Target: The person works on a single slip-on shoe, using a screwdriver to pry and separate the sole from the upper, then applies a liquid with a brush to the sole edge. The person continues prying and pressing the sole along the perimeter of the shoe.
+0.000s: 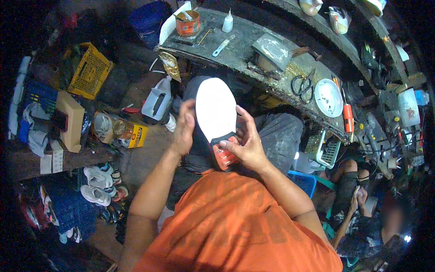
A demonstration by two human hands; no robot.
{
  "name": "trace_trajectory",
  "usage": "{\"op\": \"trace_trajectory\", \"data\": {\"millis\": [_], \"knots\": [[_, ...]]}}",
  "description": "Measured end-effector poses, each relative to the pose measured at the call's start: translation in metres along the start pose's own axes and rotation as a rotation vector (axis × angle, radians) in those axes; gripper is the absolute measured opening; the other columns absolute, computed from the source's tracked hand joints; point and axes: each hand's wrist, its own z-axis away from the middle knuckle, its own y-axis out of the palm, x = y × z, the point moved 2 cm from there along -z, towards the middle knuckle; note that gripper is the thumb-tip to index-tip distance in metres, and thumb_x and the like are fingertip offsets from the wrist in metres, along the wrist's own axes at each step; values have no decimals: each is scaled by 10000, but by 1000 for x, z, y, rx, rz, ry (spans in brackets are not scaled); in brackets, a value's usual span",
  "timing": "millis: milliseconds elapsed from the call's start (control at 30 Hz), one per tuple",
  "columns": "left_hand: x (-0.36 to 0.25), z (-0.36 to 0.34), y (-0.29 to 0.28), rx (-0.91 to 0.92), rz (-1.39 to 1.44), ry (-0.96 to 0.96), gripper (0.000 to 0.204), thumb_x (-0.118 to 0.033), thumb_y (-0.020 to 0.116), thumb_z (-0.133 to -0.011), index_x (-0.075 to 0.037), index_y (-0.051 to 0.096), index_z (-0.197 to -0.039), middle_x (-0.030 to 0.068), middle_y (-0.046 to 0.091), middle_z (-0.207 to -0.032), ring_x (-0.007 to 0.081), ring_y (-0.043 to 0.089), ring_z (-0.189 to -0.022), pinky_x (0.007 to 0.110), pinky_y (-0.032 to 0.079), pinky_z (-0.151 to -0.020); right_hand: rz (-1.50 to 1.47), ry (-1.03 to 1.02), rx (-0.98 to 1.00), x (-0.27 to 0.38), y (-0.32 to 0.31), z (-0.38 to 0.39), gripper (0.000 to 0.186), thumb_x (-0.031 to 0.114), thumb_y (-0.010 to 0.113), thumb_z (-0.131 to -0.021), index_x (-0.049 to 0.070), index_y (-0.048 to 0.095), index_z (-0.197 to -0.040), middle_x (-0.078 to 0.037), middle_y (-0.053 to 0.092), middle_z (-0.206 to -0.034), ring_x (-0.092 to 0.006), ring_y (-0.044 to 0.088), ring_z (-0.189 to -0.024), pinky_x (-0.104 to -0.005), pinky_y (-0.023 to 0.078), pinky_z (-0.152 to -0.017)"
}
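Observation:
A shoe sole with a large white front (215, 105) and a red heel part (224, 160) with a dark band between lies over my dark-clothed lap, pointing away from me. My right hand (246, 146) grips it from the right, thumb across the band and fingers along the edge. My left hand (183, 127) is beside its left edge, slightly blurred, fingers apart and loosely bent; I cannot tell whether it touches the sole.
Ahead, a cluttered bench (290, 81) holds a small bottle (227, 23), scissors (302, 88) and a round white plate (328, 99). A white jug (156, 99), yellow crate (90, 70) and shoes (97, 186) are at left. A co-worker (351, 217) sits at lower right.

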Motion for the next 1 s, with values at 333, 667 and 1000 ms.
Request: {"op": "trace_trajectory", "data": {"millis": [333, 667, 1000], "knots": [[14, -31, 14, -11, 845, -306, 881, -774, 429, -1016, -109, 414, -1593, 189, 660, -1350, 314, 680, -1201, 491, 576, -1013, 624, -441, -190, 36, -4, -8, 397, 174, 895, -816, 82, 759, -1177, -109, 678, -1065, -283, 669, -1019, -408, 553, -870], [24, -33, 17, -33, 885, -357, 891, -791, 377, -1019, -54, 496, -1505, 191, 692, -1300, 309, 707, -1157, 473, 591, -1004, 79, -104, -518, 10, -26, -27, 182, 173, 636, -1093, 47, 623, -963, -23, 618, -951, -102, 607, -819, -261, 512, -693], [15, -31, 31, 87, 913, -302, 909, -797, 346, -1022, -60, 434, -1546, 194, 675, -1320, 313, 706, -1165, 472, 604, -978, 593, -408, -332, 33, -16, -31, 109, 82, 733, -961, 8, 661, -995, -131, 644, -956, -288, 660, -854, -386, 537, -764]]}}
